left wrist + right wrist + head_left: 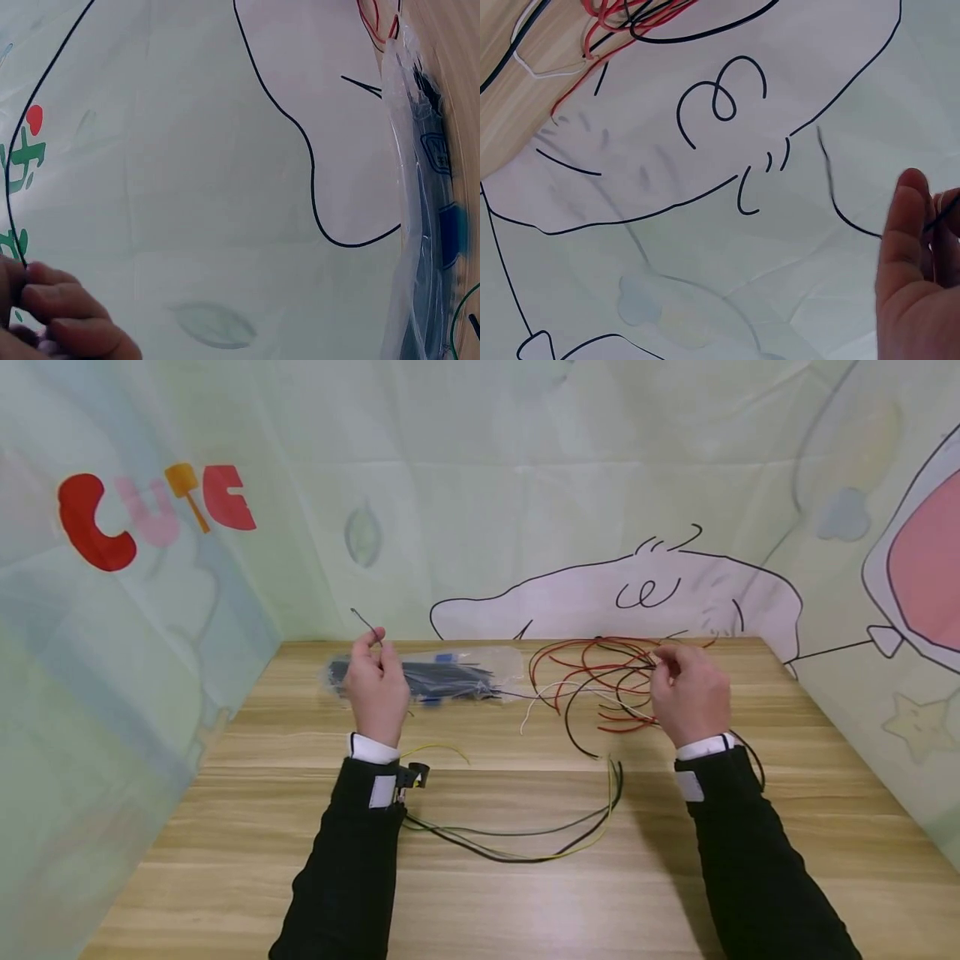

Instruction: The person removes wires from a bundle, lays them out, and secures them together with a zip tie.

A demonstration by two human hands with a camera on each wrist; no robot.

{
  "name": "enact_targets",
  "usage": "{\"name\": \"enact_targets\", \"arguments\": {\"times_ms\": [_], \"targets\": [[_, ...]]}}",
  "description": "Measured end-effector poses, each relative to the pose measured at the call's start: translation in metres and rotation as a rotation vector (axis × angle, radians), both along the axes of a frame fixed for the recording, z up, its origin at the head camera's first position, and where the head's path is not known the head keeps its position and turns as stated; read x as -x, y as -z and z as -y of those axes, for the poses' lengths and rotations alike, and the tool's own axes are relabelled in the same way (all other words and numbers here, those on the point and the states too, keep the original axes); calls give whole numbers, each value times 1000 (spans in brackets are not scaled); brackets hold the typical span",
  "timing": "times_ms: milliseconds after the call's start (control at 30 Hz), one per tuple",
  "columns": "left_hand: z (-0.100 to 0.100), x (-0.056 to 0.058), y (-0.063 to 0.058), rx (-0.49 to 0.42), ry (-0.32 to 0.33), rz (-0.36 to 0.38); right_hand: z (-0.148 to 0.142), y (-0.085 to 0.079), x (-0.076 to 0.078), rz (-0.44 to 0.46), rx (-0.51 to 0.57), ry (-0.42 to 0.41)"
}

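Two hands (379, 697) (693, 697) pinch wire (8, 176); tangle (637, 669) by table edge (307, 645).

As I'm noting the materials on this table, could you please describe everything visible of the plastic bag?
The bag is clear, wrinkled plastic with blue patches, holding thin dark strips. It lies lengthwise left to right on the wooden-looking table, toward the back. The strips fill its left and middle; the right end looks slack. The left hand hides part of it in the head view, but appears apart from it in the left wrist view. Whether it is sealed is unclear.
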State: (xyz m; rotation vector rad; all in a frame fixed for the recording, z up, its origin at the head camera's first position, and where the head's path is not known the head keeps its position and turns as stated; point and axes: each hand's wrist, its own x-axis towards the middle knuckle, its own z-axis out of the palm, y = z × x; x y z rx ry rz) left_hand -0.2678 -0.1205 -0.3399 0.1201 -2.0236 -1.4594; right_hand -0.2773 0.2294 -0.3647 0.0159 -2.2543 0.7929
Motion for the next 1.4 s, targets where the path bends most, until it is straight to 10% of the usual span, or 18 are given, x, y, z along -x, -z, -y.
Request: {"name": "enact_targets", "arguments": {"times_ms": [267, 733, 1167, 1400], "targets": [[1, 3, 8, 362, 106, 189, 3, -8, -5, 24, 111, 17], [28, 0, 13, 584, 66, 268, 2, -12, -8, 205, -5, -31], [63, -2, 11, 884, 411, 579, -4, 3, -14, 779, -292, -541], [74, 2, 15, 889, 507, 708, -9, 11, -18, 918, -431, -654]]}}
